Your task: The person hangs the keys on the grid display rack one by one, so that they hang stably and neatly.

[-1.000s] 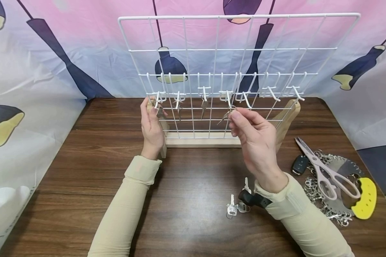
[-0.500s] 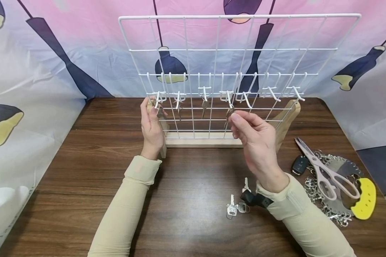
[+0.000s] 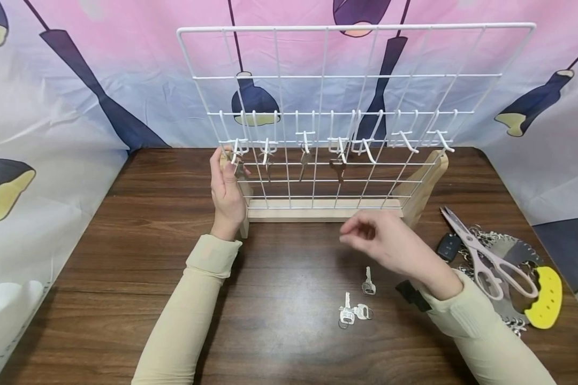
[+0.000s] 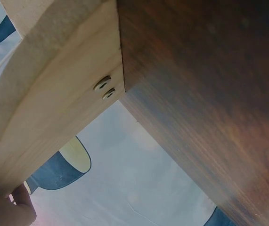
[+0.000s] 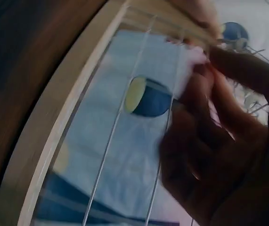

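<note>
**Keys on the rack**

The left hand (image 3: 227,184) grips the rack's (image 3: 347,75) wooden post so it stands firm. The right hand (image 3: 387,243) hangs loose and holds nothing, just above the keys (image 3: 356,305) lying near the tabletop's (image 3: 289,342) front edge. Four keys dangle from hooks (image 3: 337,145).

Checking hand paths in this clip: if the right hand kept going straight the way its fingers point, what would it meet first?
The right hand points left, over the wooden table. That line looks free at first; the left forearm or the rack's wooden base might come next, but depth is unclear.
</note>
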{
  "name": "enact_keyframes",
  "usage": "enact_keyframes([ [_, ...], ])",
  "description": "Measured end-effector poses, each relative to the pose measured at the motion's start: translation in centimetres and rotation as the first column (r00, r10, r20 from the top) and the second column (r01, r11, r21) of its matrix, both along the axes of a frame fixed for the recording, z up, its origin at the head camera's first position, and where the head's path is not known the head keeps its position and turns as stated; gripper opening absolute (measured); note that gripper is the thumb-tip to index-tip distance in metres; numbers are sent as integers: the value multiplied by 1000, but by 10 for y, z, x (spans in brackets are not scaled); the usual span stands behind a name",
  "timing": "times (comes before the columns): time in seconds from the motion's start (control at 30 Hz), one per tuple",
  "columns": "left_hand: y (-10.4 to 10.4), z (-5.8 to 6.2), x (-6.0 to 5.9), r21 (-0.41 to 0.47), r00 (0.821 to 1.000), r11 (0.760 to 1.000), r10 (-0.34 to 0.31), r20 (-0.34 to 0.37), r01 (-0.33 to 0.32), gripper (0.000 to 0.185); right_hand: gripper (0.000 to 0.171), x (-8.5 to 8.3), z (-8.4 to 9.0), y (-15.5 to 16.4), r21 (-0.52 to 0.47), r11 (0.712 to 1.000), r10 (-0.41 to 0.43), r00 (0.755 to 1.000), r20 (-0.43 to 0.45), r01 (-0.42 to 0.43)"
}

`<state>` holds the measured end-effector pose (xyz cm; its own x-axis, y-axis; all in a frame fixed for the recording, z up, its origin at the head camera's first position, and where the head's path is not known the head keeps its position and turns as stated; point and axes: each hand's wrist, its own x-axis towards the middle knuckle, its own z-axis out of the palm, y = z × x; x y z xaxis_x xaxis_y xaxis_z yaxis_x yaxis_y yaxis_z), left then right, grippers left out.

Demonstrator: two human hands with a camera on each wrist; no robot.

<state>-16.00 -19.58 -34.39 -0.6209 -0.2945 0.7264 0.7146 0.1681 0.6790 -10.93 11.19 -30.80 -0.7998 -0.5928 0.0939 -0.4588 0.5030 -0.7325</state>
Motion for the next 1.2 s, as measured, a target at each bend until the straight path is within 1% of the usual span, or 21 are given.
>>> enact_keyframes([
  [0.03, 0, 0, 0, 2, 1000, 1000, 0, -2, 0, 33, 12, 1, -4, 3, 72, 997, 23, 999, -27, -21],
  [0.1, 0, 0, 1, 5, 1000, 1000, 6, -3, -6, 32, 15, 3, -11, 7, 191, 980, 72, 995, -66, -58],
  [0.17, 0, 1, 1, 6, 1000, 1000, 10, -5, -10, 31, 18, 6, -18, 10, 299, 951, 110, 989, -96, -77],
  [0.27, -1, 1, 1, -1, 1000, 1000, 16, -3, -16, 30, 25, 10, -26, 15, 426, 899, 171, 978, -116, -107],
  [0.33, -1, 1, 1, -4, 1000, 1000, 14, -2, -14, 30, 30, 12, -29, 18, 487, 865, 205, 972, -116, -124],
  [0.4, -1, 1, 1, -4, 1000, 1000, 10, 0, -10, 30, 34, 14, -32, 21, 531, 837, 219, 971, -96, -137],
  [0.5, -1, 0, 0, 1, 1000, 1000, 4, 1, -4, 30, 38, 17, -34, 23, 562, 813, 223, 973, -58, -153],
  [0.6, -1, 0, 0, -1, 1000, 1000, 3, 2, -3, 29, 37, 19, -36, 25, 570, 805, 228, 973, -41, -164],
  [0.83, -1, 0, 0, -5, 1000, 1000, 0, 7, 0, 29, 32, 22, -40, 26, 558, 811, 268, 959, -91, -174],
  [1.07, 0, 0, -1, 0, 1000, 1000, -7, 6, 7, 29, 32, 22, -41, 25, 566, 809, 268, 957, -115, -158],
  [1.2, 0, 0, -1, 0, 1000, 1000, -3, 13, 3, 29, 32, 21, -42, 23, 561, 810, 286, 951, -119, -173],
])
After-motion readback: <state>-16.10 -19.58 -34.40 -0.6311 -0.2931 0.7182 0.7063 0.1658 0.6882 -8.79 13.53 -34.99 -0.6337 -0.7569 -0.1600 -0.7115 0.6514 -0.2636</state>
